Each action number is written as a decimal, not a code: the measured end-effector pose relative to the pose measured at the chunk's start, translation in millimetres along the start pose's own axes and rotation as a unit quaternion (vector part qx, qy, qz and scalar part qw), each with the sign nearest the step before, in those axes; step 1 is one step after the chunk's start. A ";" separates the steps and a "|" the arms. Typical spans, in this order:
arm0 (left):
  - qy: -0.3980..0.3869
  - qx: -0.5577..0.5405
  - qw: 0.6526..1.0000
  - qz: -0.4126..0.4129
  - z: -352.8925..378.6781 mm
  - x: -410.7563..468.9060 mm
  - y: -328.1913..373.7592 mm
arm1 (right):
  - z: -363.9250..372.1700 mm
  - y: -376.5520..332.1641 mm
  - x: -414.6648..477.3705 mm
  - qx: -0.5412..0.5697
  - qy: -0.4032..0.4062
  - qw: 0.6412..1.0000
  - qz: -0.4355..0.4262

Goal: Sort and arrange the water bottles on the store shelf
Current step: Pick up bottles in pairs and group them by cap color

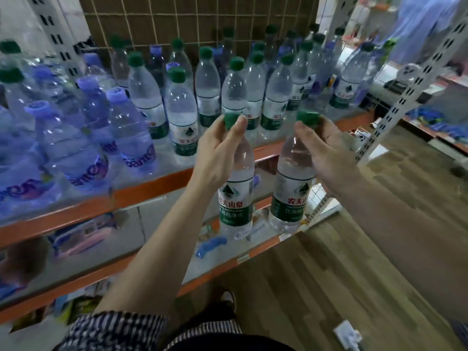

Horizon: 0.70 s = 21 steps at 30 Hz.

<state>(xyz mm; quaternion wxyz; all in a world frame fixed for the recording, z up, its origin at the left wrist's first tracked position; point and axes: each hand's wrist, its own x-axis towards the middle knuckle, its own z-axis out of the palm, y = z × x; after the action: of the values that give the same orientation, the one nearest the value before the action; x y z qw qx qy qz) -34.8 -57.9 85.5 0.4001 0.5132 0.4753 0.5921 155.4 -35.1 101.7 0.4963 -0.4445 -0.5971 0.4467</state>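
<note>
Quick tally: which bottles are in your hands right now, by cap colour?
Green-capped bottles: 2, left bottle in left hand, right bottle in right hand.
Purple-capped bottles: 0 in hand.
Total held: 2.

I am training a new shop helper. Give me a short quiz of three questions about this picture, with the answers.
1. True or false: the right hand holds nothing.
2. Where does the left hand grip the left bottle? A at the cap; B at the label; C at the base.
3. Fill in: the right bottle has a ____ cap.
Key: 1 false; 2 A; 3 green.
</note>
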 end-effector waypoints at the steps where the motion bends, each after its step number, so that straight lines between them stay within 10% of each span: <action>1: -0.004 0.013 1.000 0.002 11.5 9.1 -4.6 | -10.5 7.0 9.3 -0.004 0.007 1.000 0.004; 21: -0.041 0.083 0.993 0.077 170.9 194.1 -30.6 | -148.0 56.4 232.9 -0.069 0.011 0.995 -0.076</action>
<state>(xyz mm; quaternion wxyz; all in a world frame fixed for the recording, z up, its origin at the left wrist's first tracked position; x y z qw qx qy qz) 103.9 161.8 103.5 0.3288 0.6038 0.4647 0.5581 280.7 217.0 108.3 0.5035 -0.4363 -0.6528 0.3605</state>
